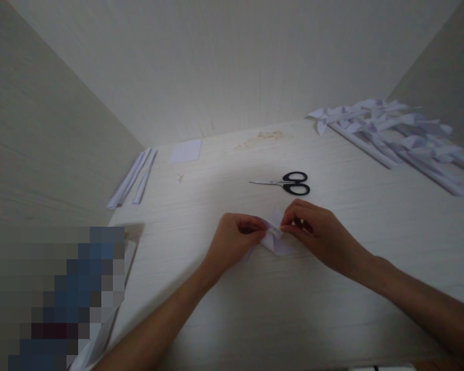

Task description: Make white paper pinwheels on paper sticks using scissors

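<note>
Between my hands is a folded white paper piece [281, 246] with pointed flaps, held just above or on the pale table. My left hand [239, 234] pinches its left side between thumb and fingers. The fingertips of my right hand [313, 224] are closed at the paper's right part, near its middle fold; whether a small strip is in that pinch is too blurred to tell. Just beyond my hands lie black-handled scissors [294, 183], closed, blades to the left.
Several rolled paper sticks with folded paper tops [394, 129] lie at the back right. Plain paper rolls [135, 178] are at the back left, near a flat paper square [185, 151]. Small tan bits [270, 136] lie by the back wall. A pixelated area covers the lower left.
</note>
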A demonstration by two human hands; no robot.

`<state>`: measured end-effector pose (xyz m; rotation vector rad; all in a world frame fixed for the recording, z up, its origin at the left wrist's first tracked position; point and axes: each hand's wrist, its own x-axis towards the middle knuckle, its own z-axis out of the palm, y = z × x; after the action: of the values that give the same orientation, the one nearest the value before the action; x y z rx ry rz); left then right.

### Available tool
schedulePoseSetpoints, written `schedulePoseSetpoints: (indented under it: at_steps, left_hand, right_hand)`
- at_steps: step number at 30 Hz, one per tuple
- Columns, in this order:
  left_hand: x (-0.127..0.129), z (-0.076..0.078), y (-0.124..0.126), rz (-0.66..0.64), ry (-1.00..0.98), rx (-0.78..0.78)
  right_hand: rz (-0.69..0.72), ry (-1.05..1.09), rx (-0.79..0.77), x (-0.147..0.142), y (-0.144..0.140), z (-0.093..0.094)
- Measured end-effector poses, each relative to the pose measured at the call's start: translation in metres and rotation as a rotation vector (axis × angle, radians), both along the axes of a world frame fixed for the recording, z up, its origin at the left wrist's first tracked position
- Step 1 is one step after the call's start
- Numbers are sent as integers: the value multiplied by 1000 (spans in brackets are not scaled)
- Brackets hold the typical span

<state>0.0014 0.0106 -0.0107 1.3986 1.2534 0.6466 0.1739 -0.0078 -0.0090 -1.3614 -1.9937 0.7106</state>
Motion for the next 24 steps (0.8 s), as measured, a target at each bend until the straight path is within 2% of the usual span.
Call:
schedulePoseSetpoints:
  at_steps: [5,12,18,24]
  left_hand:
    - [2,1,0,42,1,-13]
    - [3,1,1,109,-2,-10]
    - [4,2,0,134,-23,-9]
    - [5,3,0,153,-26,-4]
  right_hand:
    - [31,-100,101,-2,-5,-2]
    - [95,-311,415,-2,-10,-10]
    - [123,-465,556,-2,-13,-8]
    - [156,-529,671,-4,-12,-3]
